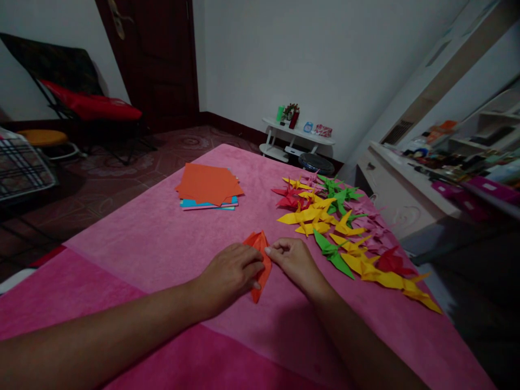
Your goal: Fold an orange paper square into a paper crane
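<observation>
A partly folded orange paper piece lies on the pink cloth in front of me. My left hand rests on its left side, fingers curled down and pressing the paper flat. My right hand pinches the paper's right edge near the middle with thumb and fingertip. Both hands touch the same piece. Part of the paper is hidden under my left fingers.
A stack of orange and blue paper sheets lies further back on the cloth. Several folded paper cranes in yellow, green, red and pink spread along the right. A cluttered counter, a white shelf and a chair stand around.
</observation>
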The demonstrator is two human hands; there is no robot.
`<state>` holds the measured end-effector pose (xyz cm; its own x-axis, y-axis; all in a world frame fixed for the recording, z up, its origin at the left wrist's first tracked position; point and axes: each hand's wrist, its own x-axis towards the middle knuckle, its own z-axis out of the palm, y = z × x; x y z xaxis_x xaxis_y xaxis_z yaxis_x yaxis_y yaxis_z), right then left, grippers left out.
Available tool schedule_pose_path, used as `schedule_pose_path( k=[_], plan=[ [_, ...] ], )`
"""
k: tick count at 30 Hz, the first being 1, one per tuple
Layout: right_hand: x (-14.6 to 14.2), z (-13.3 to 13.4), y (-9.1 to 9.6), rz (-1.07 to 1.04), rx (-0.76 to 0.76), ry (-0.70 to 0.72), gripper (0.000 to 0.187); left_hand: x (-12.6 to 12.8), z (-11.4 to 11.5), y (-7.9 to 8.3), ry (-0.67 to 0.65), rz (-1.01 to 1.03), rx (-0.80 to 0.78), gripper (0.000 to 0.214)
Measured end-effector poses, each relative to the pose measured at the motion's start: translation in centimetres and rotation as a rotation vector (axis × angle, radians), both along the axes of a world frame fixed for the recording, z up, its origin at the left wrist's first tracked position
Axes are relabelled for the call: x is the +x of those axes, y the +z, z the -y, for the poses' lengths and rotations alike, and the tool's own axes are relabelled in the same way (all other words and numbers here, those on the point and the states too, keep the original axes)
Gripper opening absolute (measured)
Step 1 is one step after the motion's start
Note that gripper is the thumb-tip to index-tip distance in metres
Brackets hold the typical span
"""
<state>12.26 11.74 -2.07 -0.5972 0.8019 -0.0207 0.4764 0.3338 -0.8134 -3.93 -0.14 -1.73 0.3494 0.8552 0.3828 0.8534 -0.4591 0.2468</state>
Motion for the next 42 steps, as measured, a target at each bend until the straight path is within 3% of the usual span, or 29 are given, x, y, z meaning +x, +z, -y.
schedule_pose_path(
  k=[15,23,30,36,42],
  plan=[
    [-1.3,-0.1,0.6,0.147,0.103,-0.118,0.016,-0.4,0.1,-0.7,0.057,0.085,-0.038,0.038],
    [-2.3,-1.9,-0.5,0.019,-0.061,-0.106,0.017,-0.3,-0.1,-0.3,0.035,0.135,-0.056,0.033],
    [-3.0,-2.4,0.2,-0.072,-0.226,-0.069,0.015,-0.4,0.0,-0.7,0.014,0.172,-0.035,0.037],
    [-3.1,-2.6,0.1,-0.019,-0.168,-0.076,0.015,-0.3,0.0,-0.6,0.024,0.166,-0.058,0.036],
    [-3.3,-1.5,1.0,0.260,0.101,-0.138,0.017,-0.4,-0.1,-0.5,0.028,0.169,-0.077,0.034]
  ],
)
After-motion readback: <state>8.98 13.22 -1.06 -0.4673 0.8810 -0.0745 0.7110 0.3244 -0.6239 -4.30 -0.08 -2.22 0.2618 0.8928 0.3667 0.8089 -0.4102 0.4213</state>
